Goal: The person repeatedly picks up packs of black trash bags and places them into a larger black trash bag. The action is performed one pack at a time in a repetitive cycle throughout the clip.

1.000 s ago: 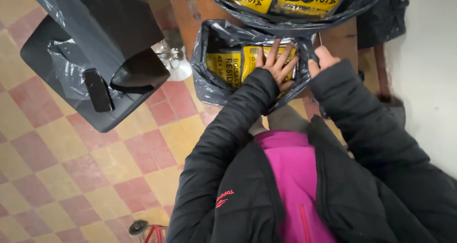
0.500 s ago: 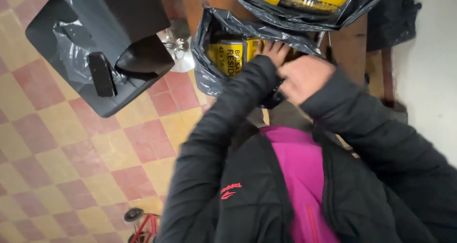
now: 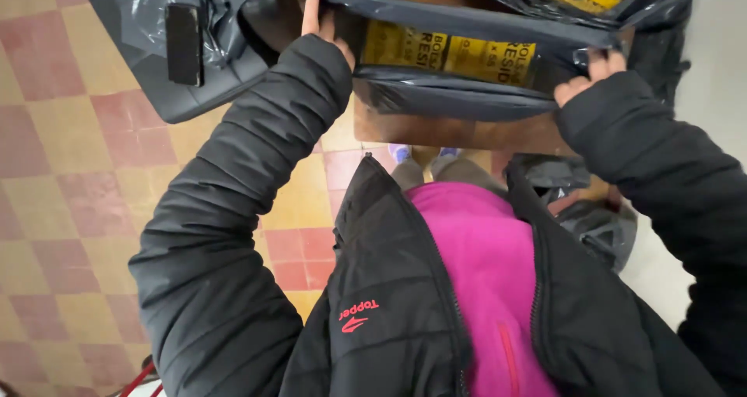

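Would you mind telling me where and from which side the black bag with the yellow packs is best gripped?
Probably at the two ends of its open rim, one hand from each side. The black bag lies stretched wide across the wooden table, and the left hand and right hand already pinch those ends; the yellow packs fill the middle.

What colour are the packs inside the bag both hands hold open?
Yellow packs with black print; head view.

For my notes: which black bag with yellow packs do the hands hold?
The nearer black bag, gripped by left hand and right hand; the farther bag is untouched.
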